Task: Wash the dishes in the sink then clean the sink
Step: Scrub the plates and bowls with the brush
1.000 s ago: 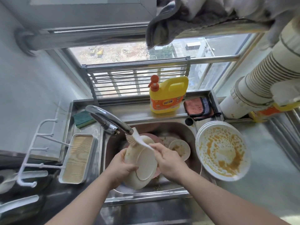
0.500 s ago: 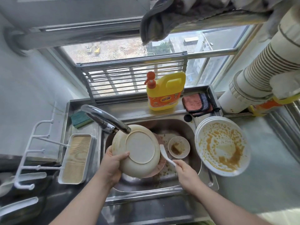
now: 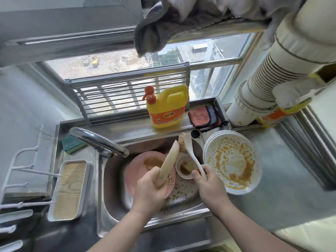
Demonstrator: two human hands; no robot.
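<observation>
My left hand [image 3: 151,190] grips a cream plate [image 3: 170,163] by its near rim, held edge-on over the steel sink [image 3: 112,179]. My right hand [image 3: 209,184] holds a white dish brush [image 3: 189,150] by its handle, bristles pointing to the far side of the sink, just right of the plate. Under the plate a pink plate [image 3: 141,168] with food residue lies in the sink. A small dirty bowl [image 3: 185,167] sits beside it. Crumbs cover the sink floor.
A stack of white plates [image 3: 232,160], the top one smeared with orange sauce, stands on the counter at right. The tap [image 3: 98,140] reaches over the sink. A yellow detergent bottle [image 3: 167,106], a folded cloth [image 3: 204,116], a green sponge [image 3: 72,143] and a tray [image 3: 70,190] sit around it.
My left hand has turned the cream plate from showing its underside to edge-on. My right hand has brought the brush up to the right of the plate, over the small bowl.
</observation>
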